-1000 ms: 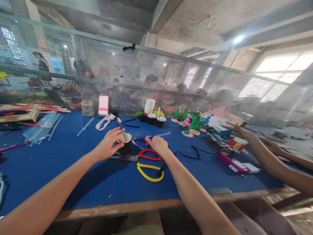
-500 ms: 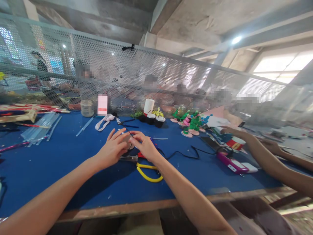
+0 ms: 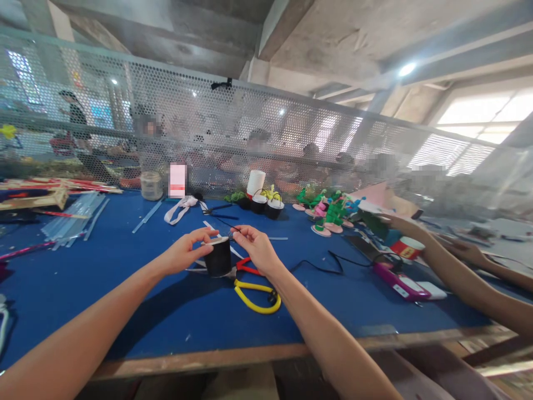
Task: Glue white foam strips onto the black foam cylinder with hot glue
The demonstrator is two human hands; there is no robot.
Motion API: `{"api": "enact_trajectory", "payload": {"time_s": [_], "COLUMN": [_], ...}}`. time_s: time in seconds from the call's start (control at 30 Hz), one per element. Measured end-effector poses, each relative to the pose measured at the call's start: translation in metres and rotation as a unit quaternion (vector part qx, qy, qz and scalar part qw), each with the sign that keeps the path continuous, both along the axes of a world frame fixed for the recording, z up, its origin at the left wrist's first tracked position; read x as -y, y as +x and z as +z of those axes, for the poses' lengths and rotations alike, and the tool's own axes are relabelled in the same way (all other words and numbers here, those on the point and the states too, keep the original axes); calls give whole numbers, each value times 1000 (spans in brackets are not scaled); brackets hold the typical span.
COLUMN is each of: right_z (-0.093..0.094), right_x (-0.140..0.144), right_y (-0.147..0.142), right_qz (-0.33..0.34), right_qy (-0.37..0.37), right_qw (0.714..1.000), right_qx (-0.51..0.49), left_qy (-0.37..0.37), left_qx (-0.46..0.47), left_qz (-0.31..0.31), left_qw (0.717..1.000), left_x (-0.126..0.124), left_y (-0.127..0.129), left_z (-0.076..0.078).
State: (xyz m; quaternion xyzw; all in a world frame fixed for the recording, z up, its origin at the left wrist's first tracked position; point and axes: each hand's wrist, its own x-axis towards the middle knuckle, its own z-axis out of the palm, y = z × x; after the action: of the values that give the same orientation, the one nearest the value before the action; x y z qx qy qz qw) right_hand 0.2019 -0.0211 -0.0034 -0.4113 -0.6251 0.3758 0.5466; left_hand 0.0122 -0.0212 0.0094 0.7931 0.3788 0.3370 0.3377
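A small black cup (image 3: pixel 219 260) with a pale rim is upright just above or on the blue table. My left hand (image 3: pixel 187 251) grips it from the left, with thumb and fingers closed at its rim. To the right of the cup, my right hand (image 3: pixel 255 247) pinches a thin black cord (image 3: pixel 226 223) between thumb and fingertips. Below my right hand lie scissors with yellow handles (image 3: pixel 257 307). A red-handled tool (image 3: pixel 246 266) is beside them, partly hidden by the cup and my right hand.
Two small black buckets (image 3: pixel 275 209) with handles stand at the back, near a white spool (image 3: pixel 255 182). Green figures (image 3: pixel 334 214) stand right of them. Clear sticks (image 3: pixel 73 219) lie left. A co-worker's arm (image 3: pixel 445 266) reaches in at the right, beyond a purple device (image 3: pixel 402 282).
The black cup has turned upright, so its side now shows. My hands have moved slightly apart, with my right hand still pinching the cord.
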Motion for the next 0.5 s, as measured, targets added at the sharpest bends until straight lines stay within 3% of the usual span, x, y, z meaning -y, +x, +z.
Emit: {"api": "enact_trajectory", "payload": {"time_s": [0.23, 0.5], "right_z": [-3, -7], "right_x": [-4, -6], "right_y": [-1, -3], "right_qz": [-15, -4], "right_qy": [1, 3], "right_qw": [999, 999], "right_qx": [50, 36], "left_qy": [-15, -36], "left_qx": [-15, -6], "left_qz": [-19, -47], "left_qw": [1000, 998], "left_x": [-1, -2], "left_y": [-3, -4], "left_z": [4, 5]}}
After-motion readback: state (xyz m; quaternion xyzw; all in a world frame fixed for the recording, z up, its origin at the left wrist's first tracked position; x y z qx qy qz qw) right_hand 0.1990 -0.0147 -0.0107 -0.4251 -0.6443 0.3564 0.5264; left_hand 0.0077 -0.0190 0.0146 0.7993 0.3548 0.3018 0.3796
